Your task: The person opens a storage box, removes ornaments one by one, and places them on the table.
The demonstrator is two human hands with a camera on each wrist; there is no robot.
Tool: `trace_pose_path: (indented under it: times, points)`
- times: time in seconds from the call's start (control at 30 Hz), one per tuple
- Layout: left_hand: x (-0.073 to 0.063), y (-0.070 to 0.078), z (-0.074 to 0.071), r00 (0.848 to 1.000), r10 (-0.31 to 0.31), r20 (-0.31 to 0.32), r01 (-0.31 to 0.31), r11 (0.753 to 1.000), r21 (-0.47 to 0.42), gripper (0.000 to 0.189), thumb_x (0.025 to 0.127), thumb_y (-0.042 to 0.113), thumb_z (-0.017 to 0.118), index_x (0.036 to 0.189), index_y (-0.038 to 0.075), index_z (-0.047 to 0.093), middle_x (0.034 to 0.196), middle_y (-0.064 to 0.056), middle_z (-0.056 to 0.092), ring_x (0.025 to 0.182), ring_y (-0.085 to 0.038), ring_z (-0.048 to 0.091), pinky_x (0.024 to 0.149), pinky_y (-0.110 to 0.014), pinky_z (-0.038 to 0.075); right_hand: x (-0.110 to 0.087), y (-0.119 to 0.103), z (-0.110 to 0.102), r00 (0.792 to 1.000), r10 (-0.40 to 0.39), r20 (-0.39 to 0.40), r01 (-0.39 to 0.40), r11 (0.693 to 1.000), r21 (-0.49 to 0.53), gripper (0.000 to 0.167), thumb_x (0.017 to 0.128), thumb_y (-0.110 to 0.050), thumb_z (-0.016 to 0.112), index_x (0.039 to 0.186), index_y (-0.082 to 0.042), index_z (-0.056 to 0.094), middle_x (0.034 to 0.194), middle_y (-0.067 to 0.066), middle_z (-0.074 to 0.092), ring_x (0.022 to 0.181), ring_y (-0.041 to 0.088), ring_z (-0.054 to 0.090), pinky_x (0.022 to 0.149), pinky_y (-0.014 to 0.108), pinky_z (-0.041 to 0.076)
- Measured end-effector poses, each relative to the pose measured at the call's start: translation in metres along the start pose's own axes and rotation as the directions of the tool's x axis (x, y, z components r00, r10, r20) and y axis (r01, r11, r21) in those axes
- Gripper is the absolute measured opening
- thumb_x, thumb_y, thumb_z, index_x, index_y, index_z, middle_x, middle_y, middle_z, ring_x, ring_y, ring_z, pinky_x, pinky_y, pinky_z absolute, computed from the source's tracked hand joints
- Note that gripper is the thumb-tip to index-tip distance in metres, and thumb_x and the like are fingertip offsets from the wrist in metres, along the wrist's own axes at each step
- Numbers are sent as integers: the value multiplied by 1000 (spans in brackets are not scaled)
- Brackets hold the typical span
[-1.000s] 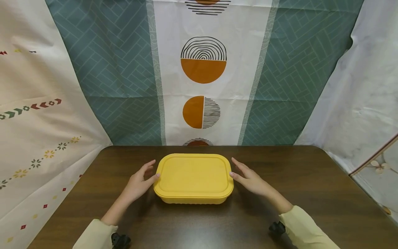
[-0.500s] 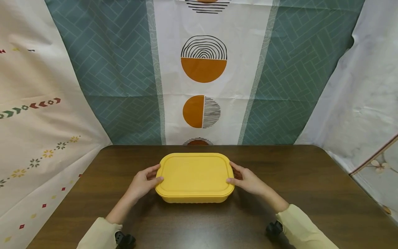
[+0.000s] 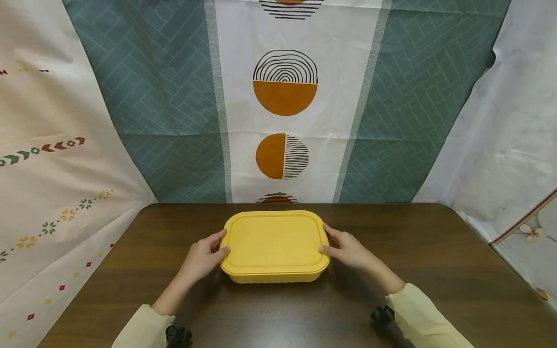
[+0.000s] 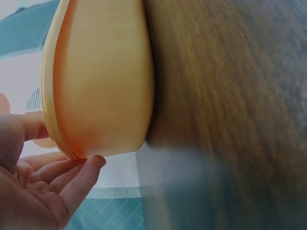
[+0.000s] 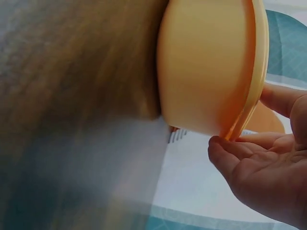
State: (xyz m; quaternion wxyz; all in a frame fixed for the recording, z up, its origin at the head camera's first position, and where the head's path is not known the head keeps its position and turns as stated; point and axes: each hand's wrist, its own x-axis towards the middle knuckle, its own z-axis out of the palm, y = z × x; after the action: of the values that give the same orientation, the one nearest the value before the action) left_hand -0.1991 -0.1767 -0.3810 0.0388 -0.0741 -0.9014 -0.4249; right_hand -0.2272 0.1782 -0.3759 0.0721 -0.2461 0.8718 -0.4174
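Observation:
A yellow lidded food container [image 3: 274,279] rests near the far edge of the table, its flat lid [image 3: 276,241] on top. At the left end my left hand [image 3: 202,256] grips the lid's rim, thumb on top. My right hand [image 3: 350,249] holds the opposite end the same way. In the left wrist view the fingers [image 4: 79,182] curl beneath the lid's rim, against the container wall [image 4: 103,81]. The right wrist view shows the other fingers [image 5: 228,158] under the rim as well, beside the container wall [image 5: 206,67]. What the container holds is hidden.
The dark brown wooden table [image 3: 278,314] extends to both sides and in front of the container. A patterned green and white cloth [image 3: 174,96] hangs behind it. Pale cloths hang at left [image 3: 52,203] and right [image 3: 500,145].
Both hands were beside the container with fingers apart a second ago; now they grip the lid's rim. The container has shifted slightly right, and the lid's far edge appears slightly higher.

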Motion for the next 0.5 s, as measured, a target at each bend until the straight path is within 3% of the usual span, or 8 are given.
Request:
trace_pose_path:
  times: [0.2, 0.3, 0.4, 0.43, 0.5]
  points:
    - [-4, 7, -4, 997, 53, -47, -48, 994, 101, 51, 86, 14, 61, 132, -3, 44, 108, -21, 63, 90, -24, 63, 63, -27, 51, -1, -9, -4, 997, -56, -47, 47, 984, -172, 70, 87, -22, 61, 135, 15, 26, 134, 29, 37, 119, 36, 44, 94, 47, 40]
    - [-5, 10, -5, 996, 59, -68, -50, 990, 134, 52, 85, 14, 62, 132, -1, 45, 80, -14, 65, 65, -18, 58, 52, -24, 45, -3, -13, -5, 996, -59, -65, 45, 977, -208, 70, 86, -21, 62, 135, 14, 27, 136, 28, 35, 118, 37, 45, 93, 47, 41]
    - [-7, 13, -8, 995, 58, -83, -45, 988, 150, 53, 84, 15, 63, 132, 1, 46, 60, -5, 53, 51, -12, 44, 44, -23, 37, -4, -16, -5, 995, -63, -80, 45, 977, -208, 70, 86, -21, 63, 136, 13, 27, 138, 27, 32, 118, 38, 45, 93, 47, 41]
    - [-8, 14, -9, 995, 55, -86, -42, 988, 150, 53, 83, 15, 63, 132, 1, 46, 59, -4, 51, 49, -11, 43, 43, -23, 37, -5, -18, -5, 994, -68, -84, 50, 978, -205, 70, 86, -21, 63, 137, 12, 26, 139, 26, 31, 119, 37, 44, 94, 47, 41]
    - [-11, 16, -13, 995, 53, -87, -41, 990, 134, 54, 83, 14, 64, 132, 1, 46, 71, -11, 61, 51, -10, 46, 44, -22, 39, -6, -21, -6, 993, -77, -91, 58, 980, -192, 71, 86, -21, 63, 138, 11, 26, 140, 24, 31, 121, 37, 43, 95, 46, 40]
